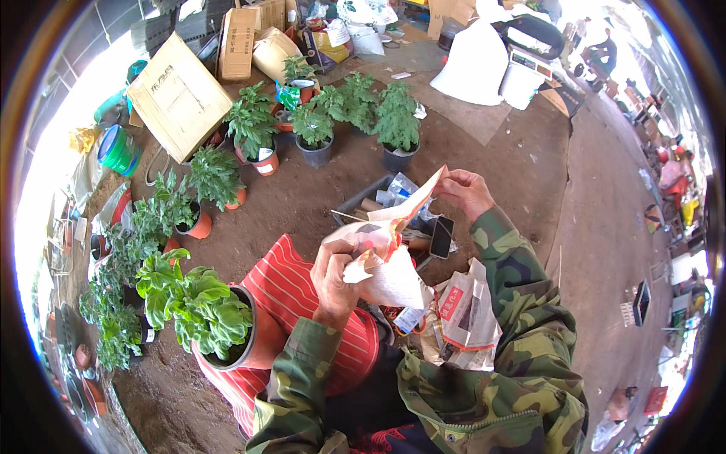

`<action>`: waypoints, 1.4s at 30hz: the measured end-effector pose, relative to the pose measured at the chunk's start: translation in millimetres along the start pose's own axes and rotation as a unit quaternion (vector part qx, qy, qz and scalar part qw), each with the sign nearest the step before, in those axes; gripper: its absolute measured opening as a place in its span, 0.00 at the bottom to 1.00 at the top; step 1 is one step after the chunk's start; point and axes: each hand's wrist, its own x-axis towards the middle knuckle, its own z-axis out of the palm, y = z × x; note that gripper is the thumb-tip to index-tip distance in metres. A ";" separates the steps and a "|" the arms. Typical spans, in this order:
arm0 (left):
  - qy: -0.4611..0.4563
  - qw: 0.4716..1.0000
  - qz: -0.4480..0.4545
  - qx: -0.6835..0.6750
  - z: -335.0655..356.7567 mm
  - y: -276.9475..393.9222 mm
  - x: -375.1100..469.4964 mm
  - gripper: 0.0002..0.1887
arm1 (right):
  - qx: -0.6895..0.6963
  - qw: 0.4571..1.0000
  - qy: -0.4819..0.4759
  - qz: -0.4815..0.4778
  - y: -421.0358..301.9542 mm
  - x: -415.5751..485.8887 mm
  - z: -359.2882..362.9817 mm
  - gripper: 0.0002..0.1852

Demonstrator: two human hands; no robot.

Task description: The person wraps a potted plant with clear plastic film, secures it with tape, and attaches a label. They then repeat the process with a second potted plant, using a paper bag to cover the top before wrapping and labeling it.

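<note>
A crumpled sheet of printed paper (385, 241) is stretched between my hands in front of me. My left hand (333, 284) grips its lower left part. At the upper right corner, the fingertips of my right hand (468, 190) pinch its edge. Below the sheet, folded newspapers (468, 312) lie near my lap. A leafy green plant (195, 306) in a terracotta-coloured pot (264, 335) rests against the red striped cloth (286, 278) over my legs. Partly hidden behind the paper, a grey plastic tray (363, 193) holds cardboard tubes and clear plastic; a smartphone (442, 237) lies at its right side.
Several potted plants (397, 116) stand in an arc on the soil floor (272, 198). A large cardboard box (178, 102) and a green bucket (119, 150) are at the left. White sacks (476, 62) stand at the back. A distant person (606, 54) is at the upper right.
</note>
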 end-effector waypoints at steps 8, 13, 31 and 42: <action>-0.073 0.985 -0.154 0.036 19.6 9.4 11.1 0.24 | -0.200 0.977 -0.048 0.063 -61.9 -77.4 108.5 0.24; -0.146 0.977 -0.143 0.066 27.5 1.3 17.6 0.18 | -0.418 0.899 -0.102 -0.079 -36.6 -71.5 136.0 0.22; -0.304 0.913 -0.046 0.267 50.9 -7.8 96.0 0.15 | -0.609 0.740 -0.040 -0.281 -38.2 -0.5 96.5 0.13; -0.275 0.927 -0.057 0.248 44.8 -16.7 101.0 0.15 | -0.618 0.706 -0.149 -0.312 -57.3 -4.0 86.7 0.16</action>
